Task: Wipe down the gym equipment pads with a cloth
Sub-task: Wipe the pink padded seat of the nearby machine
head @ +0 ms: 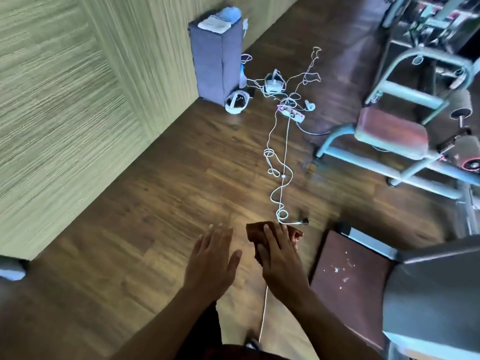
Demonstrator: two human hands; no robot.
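Fingers point(272, 237) of your right hand point(281, 266) pinch the small brown cloth point(255, 231), ready for the near-right maroon pad point(348, 281); your left hand point(211, 261) hovers flat, fingers together, empty.

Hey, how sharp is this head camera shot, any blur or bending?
Head view: motion blur smears the wall and the gym frame; the right hand holding the cloth is soft-edged; the wide-angle lens bows the wall's base; the cables stay fairly readable.

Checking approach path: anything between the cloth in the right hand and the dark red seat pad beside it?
Nothing visible. The right hand holds the cloth just left of the seat pad, with only bare floor between; the white cable lies farther off.
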